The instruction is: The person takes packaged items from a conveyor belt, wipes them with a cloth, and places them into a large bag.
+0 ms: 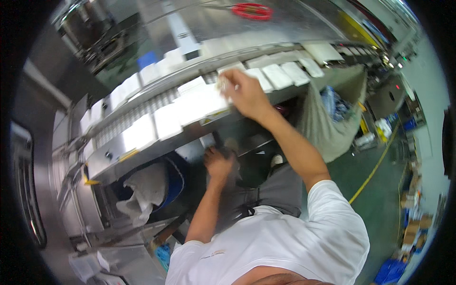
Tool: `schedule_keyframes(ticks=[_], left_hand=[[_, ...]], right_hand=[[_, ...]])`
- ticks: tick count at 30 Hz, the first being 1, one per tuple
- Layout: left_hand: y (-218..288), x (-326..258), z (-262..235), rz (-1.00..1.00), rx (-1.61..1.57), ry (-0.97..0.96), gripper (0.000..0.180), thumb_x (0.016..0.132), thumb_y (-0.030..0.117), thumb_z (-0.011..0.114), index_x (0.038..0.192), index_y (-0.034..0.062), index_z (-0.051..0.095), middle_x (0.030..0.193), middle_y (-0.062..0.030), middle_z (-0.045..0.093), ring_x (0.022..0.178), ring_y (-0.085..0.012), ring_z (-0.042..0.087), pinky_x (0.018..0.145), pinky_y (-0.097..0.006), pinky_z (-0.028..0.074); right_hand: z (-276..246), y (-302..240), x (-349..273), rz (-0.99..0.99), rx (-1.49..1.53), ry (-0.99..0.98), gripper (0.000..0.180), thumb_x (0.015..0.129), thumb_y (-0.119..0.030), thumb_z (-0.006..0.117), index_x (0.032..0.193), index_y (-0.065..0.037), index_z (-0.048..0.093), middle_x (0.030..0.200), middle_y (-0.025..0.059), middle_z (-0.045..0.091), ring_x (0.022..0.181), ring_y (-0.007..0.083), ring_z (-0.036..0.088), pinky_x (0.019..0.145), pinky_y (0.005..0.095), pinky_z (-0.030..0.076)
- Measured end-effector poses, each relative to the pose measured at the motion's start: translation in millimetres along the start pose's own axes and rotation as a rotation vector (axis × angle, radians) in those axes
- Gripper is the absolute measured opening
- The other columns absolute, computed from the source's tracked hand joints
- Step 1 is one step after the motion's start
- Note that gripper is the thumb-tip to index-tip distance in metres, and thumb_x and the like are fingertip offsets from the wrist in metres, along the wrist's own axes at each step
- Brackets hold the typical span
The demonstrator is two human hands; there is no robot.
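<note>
My right hand (pixel 247 95) is raised over the near edge of a conveyor (pixel 156 100), its fingers curled together. At its fingertips is a small pale thing (pixel 221 84), too blurred to name. Just beside and below these fingers lie flat white packets (pixel 202 102) on the conveyor's near ledge. More white packets (pixel 279 76) lie in a row to the right of the hand. Lower down, my left hand (pixel 218 164) hangs below the ledge, close to my leg. Its fingers are blurred and partly hidden, so any hold is unclear.
A cloth sack (pixel 327 123) with blue wrapping inside hangs right of the conveyor. Beneath the ledge at left stands a blue bin (pixel 175 178) with a pale liner. A red coil (pixel 251 11) lies on the metal table beyond. A yellow line (pixel 375 168) crosses the green floor.
</note>
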State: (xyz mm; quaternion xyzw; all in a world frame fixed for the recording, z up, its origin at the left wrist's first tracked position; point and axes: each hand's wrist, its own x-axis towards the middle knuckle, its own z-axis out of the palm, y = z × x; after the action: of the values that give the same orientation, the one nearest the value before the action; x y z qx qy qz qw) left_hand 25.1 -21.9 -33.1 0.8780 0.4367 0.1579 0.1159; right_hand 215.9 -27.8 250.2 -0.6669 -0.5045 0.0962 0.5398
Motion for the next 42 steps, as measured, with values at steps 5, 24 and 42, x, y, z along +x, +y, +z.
schedule_keyframes(ticks=[5, 24, 42], left_hand=[[27.8, 23.9, -22.2, 0.03, 0.035, -0.252, 0.068, 0.082, 0.049, 0.074, 0.126, -0.0004, 0.059, 0.125, -0.0223, 0.059, 0.111, -0.043, 0.059, 0.088, -0.055, 0.054], [8.8, 45.4, -15.5, -0.087, 0.165, -0.425, 0.041, 0.092, 0.034, 0.055, 0.115, 0.0027, 0.069, 0.123, -0.0189, 0.063, 0.117, -0.0413, 0.059, 0.092, -0.055, 0.054], [-21.6, 44.4, -1.8, -0.066, 0.116, -0.328, 0.039, 0.091, 0.031, 0.056, 0.108, -0.0003, 0.071, 0.114, -0.0229, 0.068, 0.107, -0.0435, 0.065, 0.092, -0.053, 0.056]], right_hand=[[-49.1, 14.9, -141.9, 0.079, -0.146, -0.05, 0.028, 0.098, -0.015, 0.071, 0.121, -0.001, 0.063, 0.098, 0.0124, 0.073, 0.085, 0.0177, 0.072, 0.077, 0.0319, 0.057], [-78.3, 253.2, -448.2, 1.119, -0.799, 0.111, 0.074, 0.095, -0.049, 0.065, 0.151, -0.008, 0.043, 0.163, 0.0215, 0.03, 0.14, 0.0473, 0.037, 0.11, 0.0596, 0.041], [-82.6, 250.8, -421.2, 1.243, -0.797, 0.11, 0.061, 0.099, -0.046, 0.059, 0.149, -0.013, 0.048, 0.156, 0.0168, 0.039, 0.136, 0.0441, 0.042, 0.108, 0.0575, 0.044]])
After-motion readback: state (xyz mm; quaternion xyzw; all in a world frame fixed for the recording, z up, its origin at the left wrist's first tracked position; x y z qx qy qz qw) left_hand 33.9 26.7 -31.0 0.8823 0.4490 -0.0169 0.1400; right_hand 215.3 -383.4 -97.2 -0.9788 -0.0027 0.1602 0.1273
